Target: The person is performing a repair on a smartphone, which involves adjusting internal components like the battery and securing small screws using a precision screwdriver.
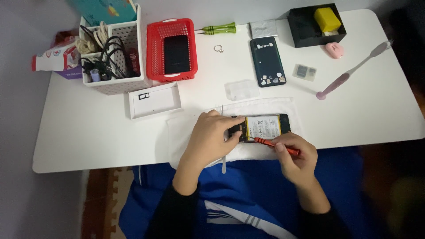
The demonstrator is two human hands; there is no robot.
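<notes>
On the white table [88,128], the opened phone [264,128] is lying on a white cloth [283,108], back cover [267,61] already off, left hand [211,139] pressing it flat while the right hand [295,156] is pinching an orange screwdriver [275,144], working inside.

The person's 2 bare hands, the left hand [211,138] and the right hand [295,156], come out of long, close-fitting black fabric sleeves [173,211] whose cuffs end at the wrists. Below them shows a bright blue garment of smooth sports fabric [248,186], crossed low at the middle by slanting white stripes [230,216]. No rings, watch or gloves are visible on either hand
</notes>
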